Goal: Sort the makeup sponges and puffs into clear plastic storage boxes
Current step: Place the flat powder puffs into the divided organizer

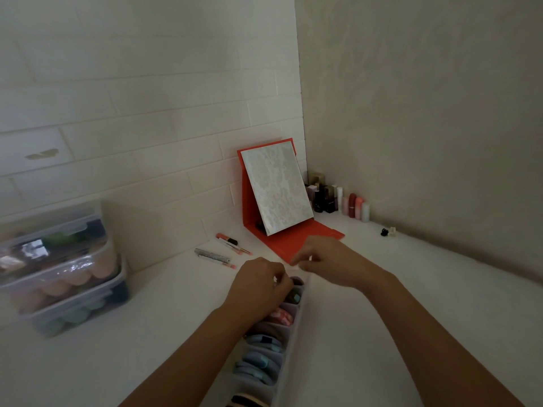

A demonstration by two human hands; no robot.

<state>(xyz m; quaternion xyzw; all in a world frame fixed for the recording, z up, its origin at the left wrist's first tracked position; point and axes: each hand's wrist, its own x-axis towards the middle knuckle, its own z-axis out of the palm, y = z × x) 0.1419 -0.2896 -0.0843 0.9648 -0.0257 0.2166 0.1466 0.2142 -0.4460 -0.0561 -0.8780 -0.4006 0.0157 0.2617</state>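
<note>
A wall of white brick-shaped tiles [132, 98] fills the upper left of the frame, with 1 chipped, yellowish mark [41, 154] near the left edge. Right of centre it meets a plain beige textured wall [426, 98] in a vertical corner. A white tabletop [411, 304] spans the lower half. In the corner, at mid-frame, a tilted mirror [277, 188] leans in an orange-red folding stand [296, 242]. Small cosmetic bottles and tubes [338, 198] stand just right of it. Further right lies a dark hair clip [388, 231]. The light is dim and soft.
</note>
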